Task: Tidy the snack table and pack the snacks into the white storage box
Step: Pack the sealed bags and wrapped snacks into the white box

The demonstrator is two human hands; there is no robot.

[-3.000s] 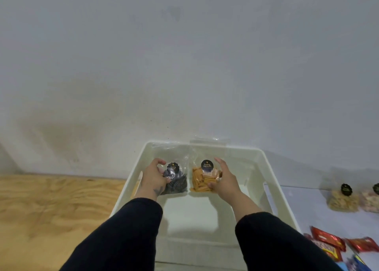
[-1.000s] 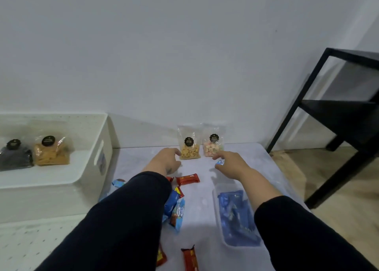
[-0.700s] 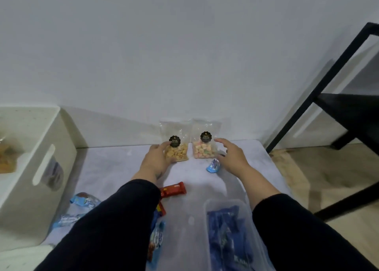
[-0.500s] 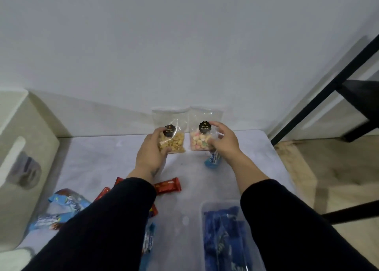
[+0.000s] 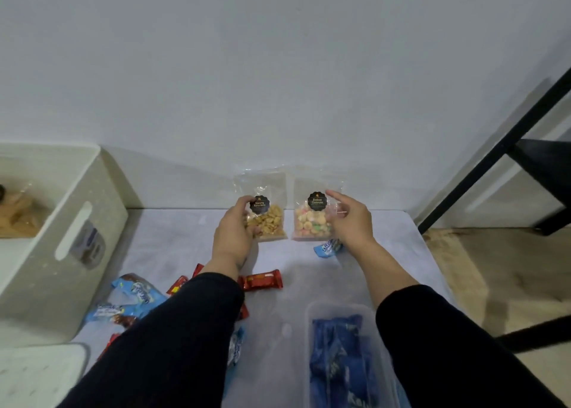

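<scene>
My left hand (image 5: 232,236) grips a clear bag of tan nuts (image 5: 268,219) with a black round label, held upright above the back of the white table (image 5: 173,241). My right hand (image 5: 350,221) grips a matching clear bag of pastel biscuits (image 5: 310,221) beside it. The white storage box (image 5: 61,241) stands at the left, with an orange snack bag (image 5: 18,219) inside it. Red bars (image 5: 262,279) and light blue packets (image 5: 139,293) lie scattered on the table below my arms.
A clear tub of dark blue packets (image 5: 343,361) sits at the front right of the table. One blue packet (image 5: 327,248) lies under my right wrist. A black metal rack (image 5: 509,148) stands at the right on the wooden floor. A white lid (image 5: 37,373) lies front left.
I turned from the box to the table, both hands reached the two bags at the wall and closed on them. Both bags are now lifted slightly and drawn towards me.
</scene>
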